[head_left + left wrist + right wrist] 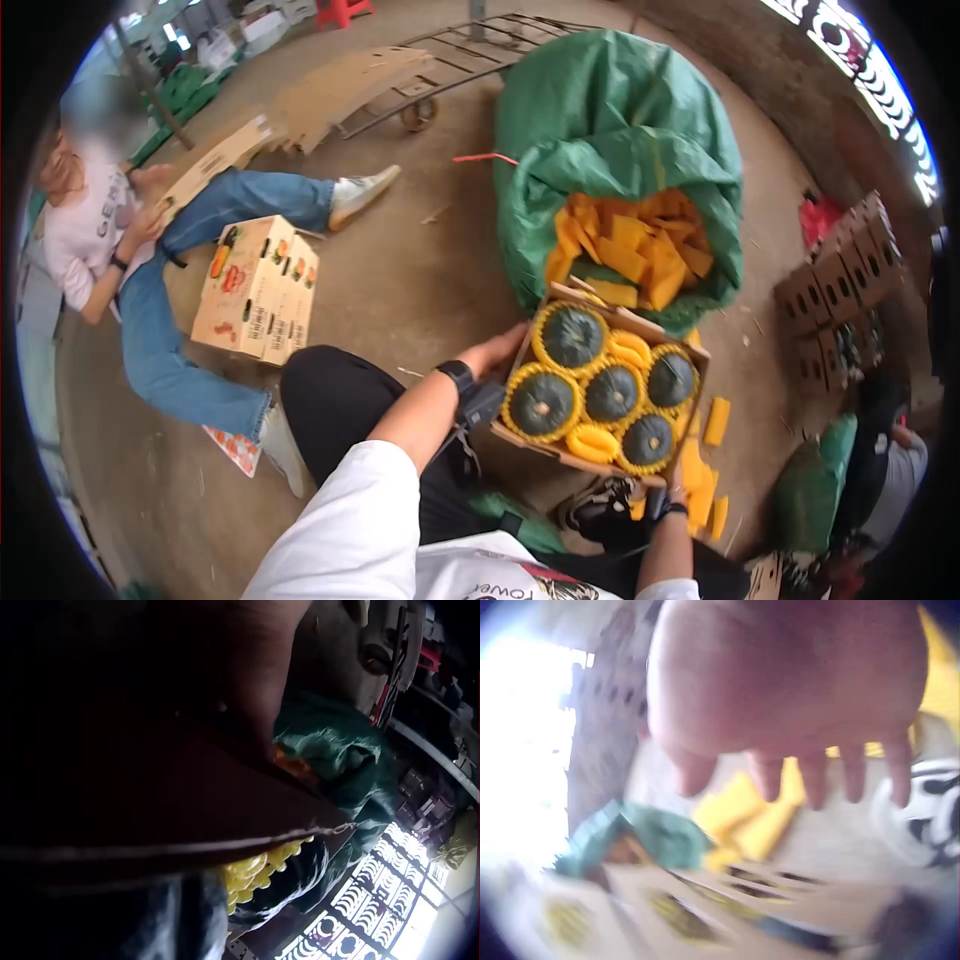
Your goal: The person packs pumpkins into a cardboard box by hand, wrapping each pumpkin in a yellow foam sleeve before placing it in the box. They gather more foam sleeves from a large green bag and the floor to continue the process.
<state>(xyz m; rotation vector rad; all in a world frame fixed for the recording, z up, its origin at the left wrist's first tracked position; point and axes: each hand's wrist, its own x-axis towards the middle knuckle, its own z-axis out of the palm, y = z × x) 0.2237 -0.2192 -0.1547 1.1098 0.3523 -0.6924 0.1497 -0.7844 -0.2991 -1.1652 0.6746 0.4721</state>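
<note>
An open cardboard box (700, 355) stands before me, packed with dark green squashes (541, 403) in yellow foam nets (592, 443). My left hand (495, 352) is against the box's left side. In the left wrist view, one digit of this left hand (259, 682) lies along the box's shadowed outer wall (150, 795); its other fingers are hidden in the dark. By the box's near right corner is my right hand (678, 482), partly covered by its wrist camera. The blurred right wrist view shows the right hand (787, 697) with straight, spread fingers, nothing in them.
Beyond the box, a big green sack (610, 90) spills yellow foam pieces (640, 250). More foam pieces (703, 485) lie to the right. At left, a seated person (95, 220) holds flat cardboard beside a printed carton (250, 290). Slotted boxes (840, 285) are stacked far right.
</note>
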